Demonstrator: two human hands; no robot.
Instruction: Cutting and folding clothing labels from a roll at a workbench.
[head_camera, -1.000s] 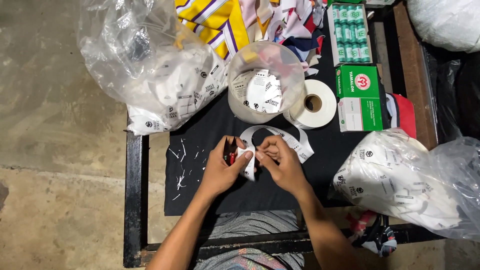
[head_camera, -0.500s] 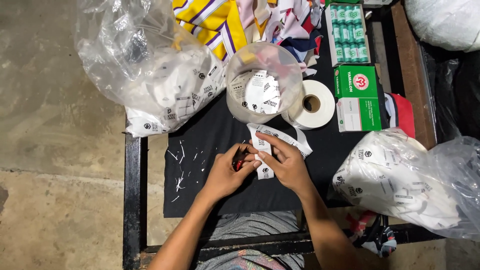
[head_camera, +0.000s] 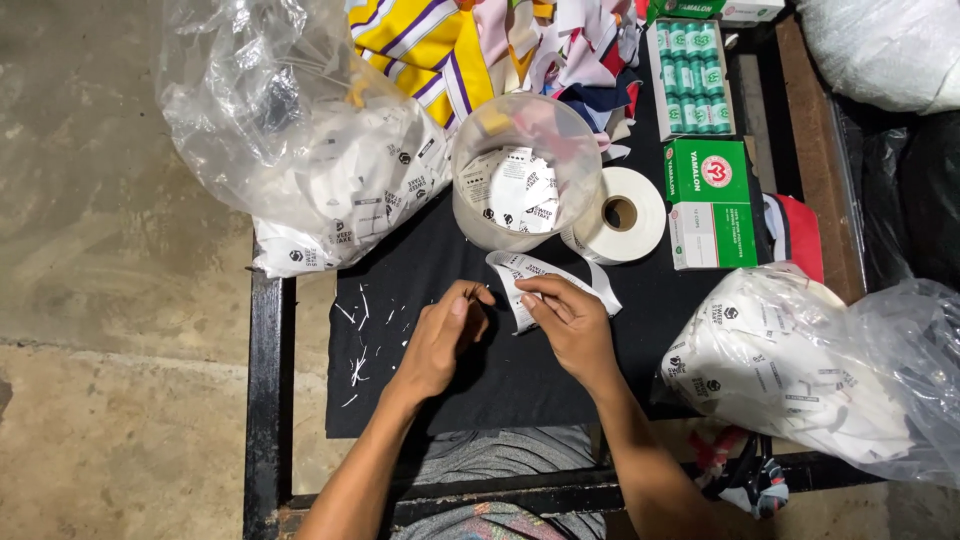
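Nearest the camera, both forearms reach up from the lap onto a black cloth (head_camera: 540, 380) that covers the work table (head_camera: 268, 400). The left hand (head_camera: 440, 340) is curled, fingers folded in toward the palm; something small may sit inside that curl, but I cannot tell what it is or how tightly it is held. The right hand (head_camera: 572, 325) pinches a strip of white printed labels (head_camera: 520, 290) between thumb and fingertips, closed firmly on the strip's near end, the strip lying on the cloth just between the two hands and looping back toward the roll. The step in hand looks like separating single labels from the strip; the next move would call for a steady pinch on the strip while the other hand meets it exactly at a label boundary. The strip is narrow, white, marked with small dark print, and bends limply. Thin white offcuts (head_camera: 365, 340) lie scattered on the cloth left of the hands. Beyond stands a clear plastic tub (head_camera: 525, 170) holding loose labels, a white tape roll (head_camera: 622, 212) touching its right side, and a green box (head_camera: 712, 205). Clear bags of labels (head_camera: 320, 190) sit at the table's left and right, with striped fabric (head_camera: 430, 45) farthest.
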